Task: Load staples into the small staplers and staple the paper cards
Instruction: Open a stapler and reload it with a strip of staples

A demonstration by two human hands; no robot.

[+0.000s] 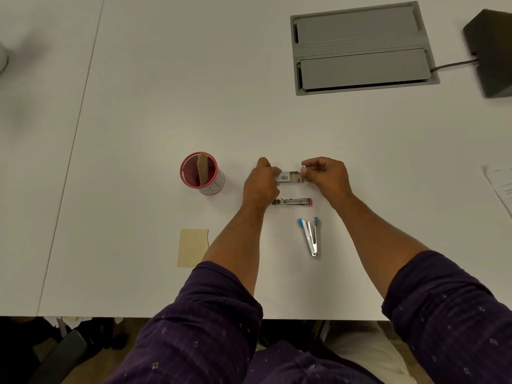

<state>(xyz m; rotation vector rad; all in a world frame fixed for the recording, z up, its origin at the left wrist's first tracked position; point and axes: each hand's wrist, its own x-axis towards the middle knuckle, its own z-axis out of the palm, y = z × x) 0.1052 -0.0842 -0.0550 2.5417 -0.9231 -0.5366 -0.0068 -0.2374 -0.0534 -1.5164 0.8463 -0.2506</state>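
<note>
Both hands hold a small staple box (288, 176) just above the tabletop (138, 134), near its middle. The left hand (261, 181) pinches the end with the barcode, and the right hand (324, 173) pinches the other end with curled fingers — it looks like the box is being pulled open. The box lies sideways, running from one hand to the other. Just below it, toward the near edge, a pink-tipped stapler (292, 201) lies flat and sideways too, right beside the left hand. A blue stapler (310, 236) lies open nearer the person, pointing at the near edge, closer to the right arm. A yellow paper card (192, 248) sits by the left arm, and a red cup (201, 173) stands off to the left.
</note>
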